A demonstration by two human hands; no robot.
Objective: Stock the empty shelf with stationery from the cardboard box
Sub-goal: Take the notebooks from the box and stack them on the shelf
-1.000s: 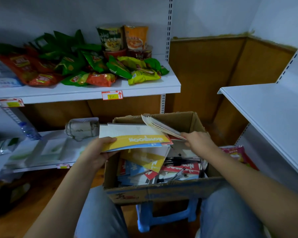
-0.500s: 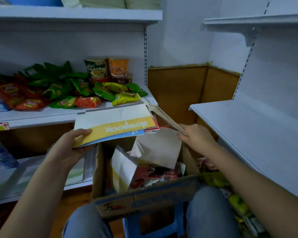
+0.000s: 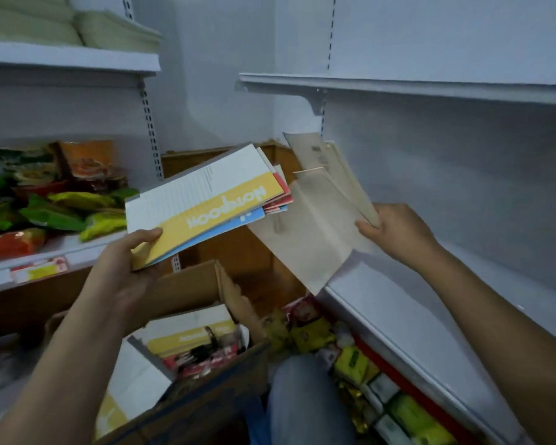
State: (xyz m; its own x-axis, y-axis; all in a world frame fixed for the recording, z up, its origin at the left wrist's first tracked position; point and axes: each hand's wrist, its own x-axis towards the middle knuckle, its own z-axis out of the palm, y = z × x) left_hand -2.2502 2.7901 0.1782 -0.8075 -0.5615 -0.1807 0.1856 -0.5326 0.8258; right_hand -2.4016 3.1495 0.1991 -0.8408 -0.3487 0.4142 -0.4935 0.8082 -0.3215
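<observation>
L hand (image 3: 127, 268) grips notebooks (image 3: 206, 203) at center; R hand (image 3: 395, 231) pinches floppy envelopes (image 3: 305, 229) by one edge, w/ shelf (image 3: 414, 303) lower right.

Both hands raised, left (image 3: 126, 271), right (image 3: 395, 232), gripping

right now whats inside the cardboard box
Inside the cardboard box: yellow-banded notebooks, red packets and dark pens. Anything beneath them is covered.
</observation>
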